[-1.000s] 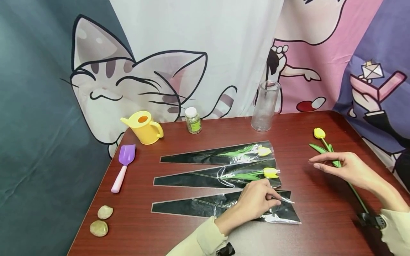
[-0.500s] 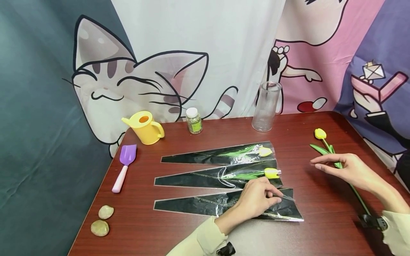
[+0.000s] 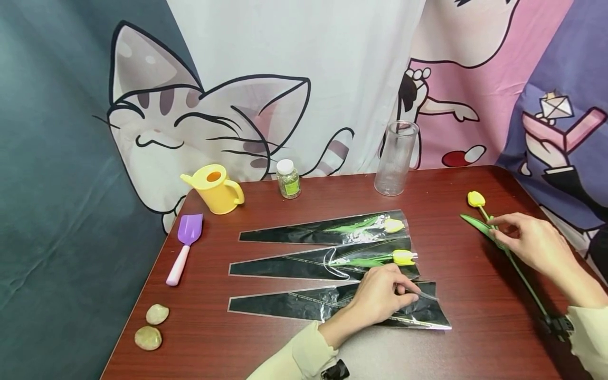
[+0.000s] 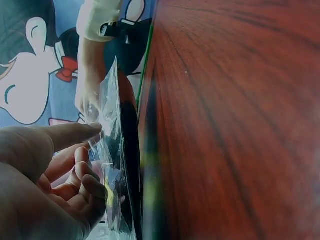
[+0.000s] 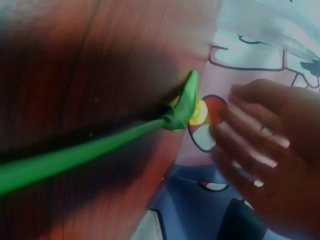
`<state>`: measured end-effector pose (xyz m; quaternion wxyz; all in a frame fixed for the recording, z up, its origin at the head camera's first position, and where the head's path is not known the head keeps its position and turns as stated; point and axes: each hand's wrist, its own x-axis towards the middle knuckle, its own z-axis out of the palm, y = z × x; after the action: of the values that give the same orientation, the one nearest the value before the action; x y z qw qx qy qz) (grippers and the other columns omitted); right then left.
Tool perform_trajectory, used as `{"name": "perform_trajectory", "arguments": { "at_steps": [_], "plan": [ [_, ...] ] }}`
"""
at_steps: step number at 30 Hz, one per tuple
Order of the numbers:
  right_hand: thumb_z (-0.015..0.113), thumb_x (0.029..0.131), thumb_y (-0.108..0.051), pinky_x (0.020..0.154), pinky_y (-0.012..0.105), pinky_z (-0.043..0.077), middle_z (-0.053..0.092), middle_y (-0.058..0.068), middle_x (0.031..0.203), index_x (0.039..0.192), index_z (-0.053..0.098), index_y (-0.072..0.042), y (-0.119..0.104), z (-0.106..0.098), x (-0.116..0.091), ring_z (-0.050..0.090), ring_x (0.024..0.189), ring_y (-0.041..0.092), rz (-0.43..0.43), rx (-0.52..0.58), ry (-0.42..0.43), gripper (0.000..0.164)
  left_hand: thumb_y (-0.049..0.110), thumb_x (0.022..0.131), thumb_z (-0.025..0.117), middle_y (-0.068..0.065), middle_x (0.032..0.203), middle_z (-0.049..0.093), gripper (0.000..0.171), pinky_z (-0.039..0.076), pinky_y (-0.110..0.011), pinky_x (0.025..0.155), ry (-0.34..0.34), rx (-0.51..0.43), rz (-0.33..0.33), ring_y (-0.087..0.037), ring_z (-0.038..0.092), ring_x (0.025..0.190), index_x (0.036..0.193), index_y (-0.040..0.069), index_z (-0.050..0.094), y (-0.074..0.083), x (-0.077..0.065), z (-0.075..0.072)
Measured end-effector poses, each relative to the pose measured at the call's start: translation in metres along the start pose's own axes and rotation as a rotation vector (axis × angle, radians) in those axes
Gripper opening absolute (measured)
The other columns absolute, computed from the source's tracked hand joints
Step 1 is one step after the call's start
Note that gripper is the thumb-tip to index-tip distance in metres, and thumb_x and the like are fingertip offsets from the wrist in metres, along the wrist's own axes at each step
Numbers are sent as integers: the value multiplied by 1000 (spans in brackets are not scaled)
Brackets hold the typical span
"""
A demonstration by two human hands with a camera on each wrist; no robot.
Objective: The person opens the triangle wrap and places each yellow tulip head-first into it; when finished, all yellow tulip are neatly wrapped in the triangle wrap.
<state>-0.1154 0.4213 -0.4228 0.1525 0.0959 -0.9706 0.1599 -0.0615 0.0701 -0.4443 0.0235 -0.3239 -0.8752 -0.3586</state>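
My left hand (image 3: 377, 298) pinches the wide end of the front flower sleeve (image 3: 271, 303), black with a clear film face. In the left wrist view, thumb and fingers hold the clear film (image 4: 111, 102) raised from the dark backing. Over on the right, my right hand (image 3: 539, 245) hovers at a loose yellow tulip (image 3: 476, 199), thumb and forefinger around the stem near the leaves. In the right wrist view its fingers are apart from the green stem (image 5: 90, 152), with a gap visible. Behind the front sleeve lie two more, a middle sleeve (image 3: 285, 265) and a back sleeve (image 3: 280, 233), each with a yellow tulip inside.
A clear ribbed vase (image 3: 393, 163) and a small white-capped jar (image 3: 288, 182) stand along the table's back edge. At the left are a yellow watering can (image 3: 216, 192), a purple toy shovel (image 3: 189, 232) and two stones (image 3: 148, 338). A printed curtain (image 3: 294, 42) hangs behind the table.
My right hand has moved right and up to the tulip's stem. The front sleeve's wide end has shifted slightly right, while my left hand keeps pinching it.
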Motion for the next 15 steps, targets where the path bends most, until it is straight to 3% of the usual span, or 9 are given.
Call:
{"name": "perform_trajectory", "arguments": {
  "at_steps": [5,11,15],
  "plan": [
    [79,81,-21,56,49,42,69,20,85,114,63,1,9,5,5,65,78,40,105,62,-86,43,29,78,83,20,68,47,9,30,-5,57,-8,15,1,15,34,59,86,31,81,0,0,-1],
    [77,84,-28,64,58,40,66,29,104,115,61,5,18,10,6,58,94,52,186,69,-182,49,30,79,82,20,68,48,7,30,-5,57,-28,28,8,15,34,60,86,32,80,1,0,-2],
    [79,81,-25,60,52,42,67,27,100,112,61,5,18,12,5,59,90,49,195,76,-195,46,30,79,82,20,68,48,7,30,-5,56,-31,32,12,15,34,60,85,32,80,0,0,-1]
  ]
}}
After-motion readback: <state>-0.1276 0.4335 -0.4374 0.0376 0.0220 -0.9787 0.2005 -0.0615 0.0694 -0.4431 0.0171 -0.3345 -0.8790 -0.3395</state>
